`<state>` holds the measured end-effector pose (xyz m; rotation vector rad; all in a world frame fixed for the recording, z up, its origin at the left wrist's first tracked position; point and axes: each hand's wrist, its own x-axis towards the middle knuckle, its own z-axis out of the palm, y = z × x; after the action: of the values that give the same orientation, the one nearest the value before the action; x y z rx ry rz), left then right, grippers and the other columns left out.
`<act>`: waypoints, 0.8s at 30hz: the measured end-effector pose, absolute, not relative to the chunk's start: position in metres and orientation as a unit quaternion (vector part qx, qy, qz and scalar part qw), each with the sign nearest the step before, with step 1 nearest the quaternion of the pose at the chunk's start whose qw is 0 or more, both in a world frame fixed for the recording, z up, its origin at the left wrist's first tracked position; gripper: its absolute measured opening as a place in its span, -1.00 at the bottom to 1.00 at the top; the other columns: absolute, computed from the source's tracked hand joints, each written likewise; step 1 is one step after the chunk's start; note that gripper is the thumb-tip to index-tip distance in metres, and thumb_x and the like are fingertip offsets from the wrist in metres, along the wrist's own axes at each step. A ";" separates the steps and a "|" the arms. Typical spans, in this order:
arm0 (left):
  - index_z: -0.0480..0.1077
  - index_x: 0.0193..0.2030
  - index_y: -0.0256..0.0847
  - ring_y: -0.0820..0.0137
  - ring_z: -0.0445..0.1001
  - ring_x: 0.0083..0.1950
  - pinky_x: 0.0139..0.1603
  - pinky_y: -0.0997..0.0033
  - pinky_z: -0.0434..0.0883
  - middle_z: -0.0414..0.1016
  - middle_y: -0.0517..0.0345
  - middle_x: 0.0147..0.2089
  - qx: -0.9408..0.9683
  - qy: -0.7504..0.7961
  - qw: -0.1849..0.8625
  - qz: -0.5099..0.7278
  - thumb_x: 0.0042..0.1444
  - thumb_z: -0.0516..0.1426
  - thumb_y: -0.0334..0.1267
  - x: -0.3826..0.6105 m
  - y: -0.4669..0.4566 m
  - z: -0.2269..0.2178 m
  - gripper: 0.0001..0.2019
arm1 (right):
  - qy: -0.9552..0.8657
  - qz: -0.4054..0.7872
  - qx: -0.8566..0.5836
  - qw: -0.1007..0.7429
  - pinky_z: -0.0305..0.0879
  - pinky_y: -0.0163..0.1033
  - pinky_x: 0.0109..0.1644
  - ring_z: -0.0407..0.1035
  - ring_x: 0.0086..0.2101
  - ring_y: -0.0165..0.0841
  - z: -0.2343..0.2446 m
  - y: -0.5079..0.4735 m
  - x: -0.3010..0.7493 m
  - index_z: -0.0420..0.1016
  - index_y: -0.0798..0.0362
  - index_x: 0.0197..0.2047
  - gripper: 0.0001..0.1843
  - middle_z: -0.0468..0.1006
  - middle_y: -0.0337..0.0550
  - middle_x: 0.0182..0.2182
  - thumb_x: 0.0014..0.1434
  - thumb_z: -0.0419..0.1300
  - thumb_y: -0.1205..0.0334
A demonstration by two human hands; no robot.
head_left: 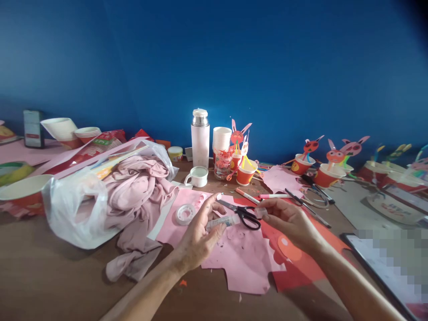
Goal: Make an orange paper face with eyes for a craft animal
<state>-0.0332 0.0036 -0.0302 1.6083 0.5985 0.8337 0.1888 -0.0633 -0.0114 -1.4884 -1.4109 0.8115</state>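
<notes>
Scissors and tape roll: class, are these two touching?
Apart. The head view shows the left hand between the black-handled scissors and the tape roll.

A clear plastic tube [222,222] with bluish contents lies tilted in the left hand [199,236], just before black-handled scissors [247,217] on pink paper [240,263], while the right hand [287,220] pinches a small whitish piece [260,213].

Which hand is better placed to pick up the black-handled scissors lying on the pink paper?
Probably the right hand: its fingertips are just above the finger loops of the black-handled scissors. The left hand is occupied with a clear plastic tube and lies nearer the blades.
</notes>
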 end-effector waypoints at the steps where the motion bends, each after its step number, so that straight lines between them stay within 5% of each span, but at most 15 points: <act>1: -0.06 0.21 -0.16 0.33 0.28 -0.11 -0.22 0.37 0.29 0.24 0.05 -0.11 0.689 0.252 0.581 0.352 0.13 0.04 -0.24 -0.033 0.003 -0.030 -0.48 | -0.553 0.363 -0.582 0.473 0.37 -0.28 -0.30 0.42 -0.35 -0.38 -0.013 -0.063 0.182 0.43 0.05 -0.23 -0.75 0.53 -0.16 -0.37 0.05 0.22 0.08; 10: -0.15 0.26 -0.13 0.36 0.29 -0.18 -0.23 0.33 0.30 0.27 0.09 -0.18 0.691 0.215 0.601 0.340 0.16 0.03 -0.27 -0.031 0.001 -0.034 -0.42 | -0.507 0.420 -0.543 0.520 0.38 -0.32 -0.27 0.45 -0.35 -0.41 -0.020 -0.063 0.153 0.45 0.06 -0.28 -0.77 0.55 -0.18 -0.39 -0.05 0.29 0.19; 24: -0.11 0.25 -0.06 0.35 0.28 -0.17 -0.17 0.29 0.29 0.26 0.10 -0.17 0.721 0.204 0.584 0.312 0.18 0.01 -0.27 -0.032 -0.002 -0.041 -0.47 | -0.645 0.227 -0.595 0.422 0.42 -0.25 -0.27 0.48 -0.32 -0.29 -0.020 -0.070 0.148 0.50 0.04 -0.27 -0.83 0.60 -0.11 -0.34 0.07 0.18 0.16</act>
<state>-0.0319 -0.0017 -0.0412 1.6833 0.4770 0.7287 0.1479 -0.0704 -0.0196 -1.4909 -1.6158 0.5675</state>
